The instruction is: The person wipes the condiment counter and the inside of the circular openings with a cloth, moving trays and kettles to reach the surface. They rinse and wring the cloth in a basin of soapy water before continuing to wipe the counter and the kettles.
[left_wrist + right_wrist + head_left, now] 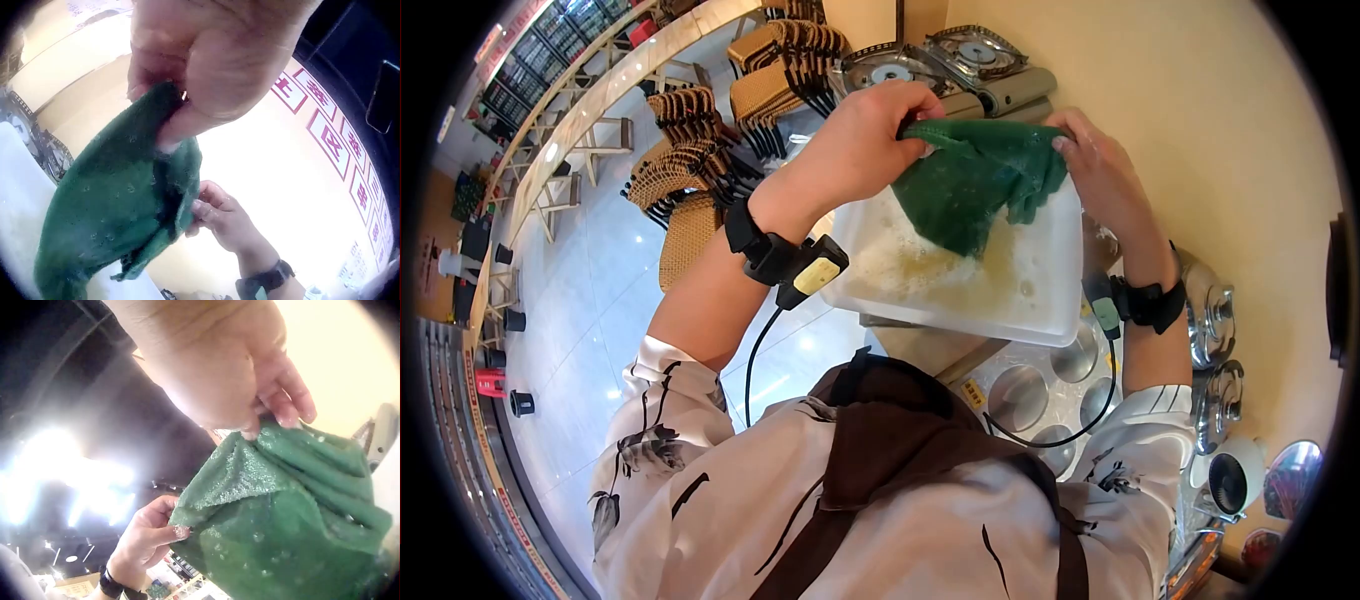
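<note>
A wet green cloth (970, 190) with soap suds on it is stretched between both hands above a white plastic basin (1060, 290). The left hand (860, 140) pinches one upper corner between thumb and fingers. At the other upper corner, the right hand (1100, 170) pinches the edge. The lower part of the cloth hangs in folds over cloudy, foamy water (920, 270) in the basin. In the right wrist view, small bubbles cling to the cloth (281, 531), and its upper edge is folded over.
Two portable gas stoves (975, 55) stand behind the basin. Stacked wicker chairs (690, 170) are on the tiled floor to the left. Metal pots (1215, 310) and a tray with round metal dishes (1020, 395) lie to the right.
</note>
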`<action>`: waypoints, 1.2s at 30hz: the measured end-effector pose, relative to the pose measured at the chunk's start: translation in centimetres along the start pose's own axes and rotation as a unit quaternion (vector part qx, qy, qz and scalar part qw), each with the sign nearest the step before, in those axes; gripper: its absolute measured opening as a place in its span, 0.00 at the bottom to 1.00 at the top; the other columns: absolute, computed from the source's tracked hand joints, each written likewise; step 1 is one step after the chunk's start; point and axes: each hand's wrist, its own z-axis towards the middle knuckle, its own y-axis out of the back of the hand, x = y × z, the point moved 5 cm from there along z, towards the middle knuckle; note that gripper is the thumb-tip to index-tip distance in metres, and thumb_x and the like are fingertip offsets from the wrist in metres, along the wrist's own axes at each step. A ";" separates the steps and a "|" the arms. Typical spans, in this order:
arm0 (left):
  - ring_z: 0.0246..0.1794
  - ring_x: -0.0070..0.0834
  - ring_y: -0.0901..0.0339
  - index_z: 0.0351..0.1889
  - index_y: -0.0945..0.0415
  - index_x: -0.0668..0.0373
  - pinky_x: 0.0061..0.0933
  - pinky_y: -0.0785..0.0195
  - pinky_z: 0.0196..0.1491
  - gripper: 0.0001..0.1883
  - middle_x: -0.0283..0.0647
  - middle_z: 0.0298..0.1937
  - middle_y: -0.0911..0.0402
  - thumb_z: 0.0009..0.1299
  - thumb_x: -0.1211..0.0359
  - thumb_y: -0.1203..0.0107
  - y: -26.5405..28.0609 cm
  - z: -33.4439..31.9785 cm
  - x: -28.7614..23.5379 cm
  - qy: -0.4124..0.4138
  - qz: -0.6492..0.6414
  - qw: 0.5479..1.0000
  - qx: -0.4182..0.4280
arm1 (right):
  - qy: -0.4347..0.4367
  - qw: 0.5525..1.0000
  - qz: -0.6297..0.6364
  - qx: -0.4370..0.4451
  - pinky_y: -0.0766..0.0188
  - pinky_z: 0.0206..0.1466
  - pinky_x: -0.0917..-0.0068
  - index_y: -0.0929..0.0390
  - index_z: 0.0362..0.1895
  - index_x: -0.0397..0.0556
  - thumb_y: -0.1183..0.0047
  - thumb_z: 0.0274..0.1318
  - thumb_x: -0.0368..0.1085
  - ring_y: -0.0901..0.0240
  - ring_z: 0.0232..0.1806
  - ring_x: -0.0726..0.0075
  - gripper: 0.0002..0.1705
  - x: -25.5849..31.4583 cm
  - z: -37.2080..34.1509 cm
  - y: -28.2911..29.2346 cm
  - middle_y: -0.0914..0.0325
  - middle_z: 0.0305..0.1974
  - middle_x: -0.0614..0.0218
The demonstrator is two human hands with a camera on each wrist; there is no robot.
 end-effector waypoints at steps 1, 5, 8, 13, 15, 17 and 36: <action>0.33 0.25 0.27 0.37 0.26 0.62 0.24 0.33 0.37 0.11 0.37 0.31 0.25 0.55 0.79 0.43 0.2 0.0 0.1 0.012 0.031 0.999 -0.005 | 0.000 1.000 0.000 -0.001 0.32 0.36 0.62 0.32 0.40 0.46 0.57 0.58 0.31 0.29 0.30 0.51 0.06 0.0 0.0 0.1 0.28 0.27 0.54; 0.32 0.27 0.26 0.35 0.26 0.62 0.25 0.33 0.36 0.08 0.39 0.29 0.24 0.56 0.77 0.43 -1.9 -0.9 2.6 0.088 0.030 0.994 0.066 | 0.007 0.998 -0.010 0.055 0.34 0.39 0.59 0.31 0.42 0.47 0.55 0.57 0.31 0.29 0.35 0.46 0.08 -2.3 -0.1 -2.6 0.27 0.29 0.52; 0.34 0.45 0.25 0.33 0.25 0.61 0.39 0.33 0.37 0.10 0.46 0.31 0.23 0.54 0.69 0.40 -5.0 -2.2 5.6 0.127 0.014 0.986 0.111 | 0.011 0.994 -0.012 0.109 0.33 0.43 0.58 0.31 0.43 0.47 0.53 0.55 0.31 0.29 0.39 0.43 0.10 -5.3 -0.4 -7.0 0.27 0.34 0.50; 0.40 0.42 0.23 0.45 0.26 0.64 0.36 0.31 0.45 0.18 0.49 0.40 0.22 0.58 0.66 0.41 -7.5 -4.9 9.2 0.177 0.102 0.970 0.131 | -0.015 0.992 -0.006 0.129 0.33 0.50 0.58 0.31 0.49 0.47 0.51 0.52 0.31 0.31 0.47 0.41 0.18 -7.2 -2.3 -13.0 0.33 0.50 0.48; 0.42 0.41 0.23 0.50 0.29 0.66 0.34 0.31 0.46 0.23 0.52 0.43 0.24 0.59 0.64 0.40 -7.6 -5.2 8.9 0.210 0.095 0.957 0.177 | 0.088 0.971 -0.003 0.224 0.34 0.55 0.57 0.34 0.57 0.49 0.49 0.49 0.32 0.36 0.53 0.40 0.27 -6.6 -3.6 -15.9 0.42 0.60 0.48; 0.44 0.39 0.23 0.50 0.28 0.66 0.33 0.31 0.46 0.23 0.51 0.44 0.23 0.60 0.63 0.41 -7.8 -5.8 8.5 0.237 0.043 0.951 0.193 | 0.074 0.949 -0.055 0.301 0.35 0.56 0.56 0.34 0.59 0.50 0.48 0.47 0.32 0.38 0.55 0.41 0.30 -5.7 -5.4 -18.8 0.43 0.61 0.48; 0.53 0.58 0.30 0.68 0.63 0.73 0.46 0.28 0.49 0.52 0.64 0.65 0.46 0.66 0.36 0.60 -13.1 -9.9 5.7 0.496 -0.621 0.585 0.162 | -0.183 0.800 0.567 0.069 0.32 0.38 0.73 0.30 0.39 0.43 0.60 0.47 0.24 0.32 0.35 0.71 0.13 -2.3 0.3 -12.3 0.31 0.32 0.69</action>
